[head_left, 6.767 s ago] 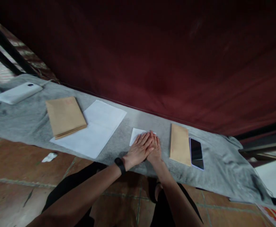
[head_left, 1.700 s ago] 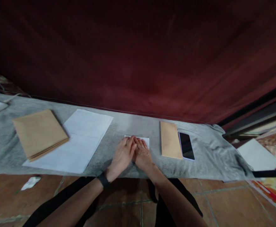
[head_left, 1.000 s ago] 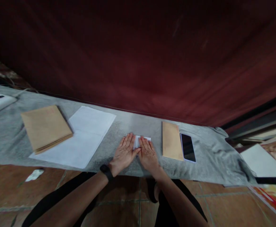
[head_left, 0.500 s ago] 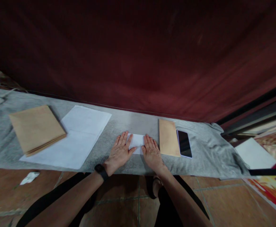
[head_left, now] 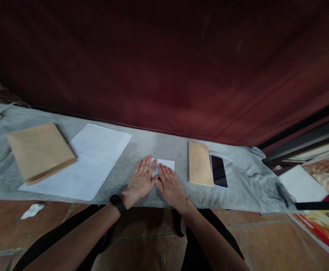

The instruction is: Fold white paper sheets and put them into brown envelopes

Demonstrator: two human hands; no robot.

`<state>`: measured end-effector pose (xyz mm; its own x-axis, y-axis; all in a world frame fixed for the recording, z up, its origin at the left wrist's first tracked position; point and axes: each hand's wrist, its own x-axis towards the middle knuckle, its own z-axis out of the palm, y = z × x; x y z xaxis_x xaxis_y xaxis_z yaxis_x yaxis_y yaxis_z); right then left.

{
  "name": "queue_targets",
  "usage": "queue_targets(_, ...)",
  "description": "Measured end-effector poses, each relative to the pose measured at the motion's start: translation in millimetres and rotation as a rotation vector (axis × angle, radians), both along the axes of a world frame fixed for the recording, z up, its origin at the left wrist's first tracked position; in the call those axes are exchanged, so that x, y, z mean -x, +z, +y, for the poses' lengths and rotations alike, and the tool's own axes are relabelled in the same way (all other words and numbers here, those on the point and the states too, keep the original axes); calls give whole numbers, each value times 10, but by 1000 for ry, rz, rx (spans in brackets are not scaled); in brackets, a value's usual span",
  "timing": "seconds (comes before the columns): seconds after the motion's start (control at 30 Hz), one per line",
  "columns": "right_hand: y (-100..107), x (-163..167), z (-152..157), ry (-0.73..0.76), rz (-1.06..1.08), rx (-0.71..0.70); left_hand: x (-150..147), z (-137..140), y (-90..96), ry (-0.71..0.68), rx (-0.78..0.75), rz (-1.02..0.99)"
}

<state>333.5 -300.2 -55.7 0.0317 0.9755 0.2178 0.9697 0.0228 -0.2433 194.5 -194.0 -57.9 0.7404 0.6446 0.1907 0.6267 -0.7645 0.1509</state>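
A small folded white paper (head_left: 167, 163) lies flat on the grey cloth, partly covered by both hands. My left hand (head_left: 142, 178) rests palm down over its left end, fingers stretched out and a dark watch on the wrist. Pressed flat on the paper's middle is my right hand (head_left: 170, 185), its fingers extended and its thumb close to the left thumb. To the right of the hands lies a brown envelope (head_left: 200, 163), and beside it a phone (head_left: 219, 171) with a dark screen.
On the left, a stack of brown envelopes (head_left: 41, 150) overlaps large white paper sheets (head_left: 93, 162). The grey cloth (head_left: 246, 180) covers the long narrow surface, with a dark red hanging (head_left: 164, 75) behind it. A crumpled white scrap (head_left: 32, 211) lies on the tiled floor.
My right hand has slid left across the paper toward my left hand, uncovering the paper's right end. My left hand stays at the left end.
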Motion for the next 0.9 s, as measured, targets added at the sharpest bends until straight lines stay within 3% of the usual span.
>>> queue_targets(0.53, -107, -153, -24, -106, -87, -61, 228, -7, -39, 17, -35, -66)
queue_targets(0.73, -92, -165, -10, -122, -94, -42, 315, -261, 7, -217, -46, -84)
queue_targets(0.9, 15, -210, -3, -112, -43, 27, 443, -389, 49, -284, -42, -120)
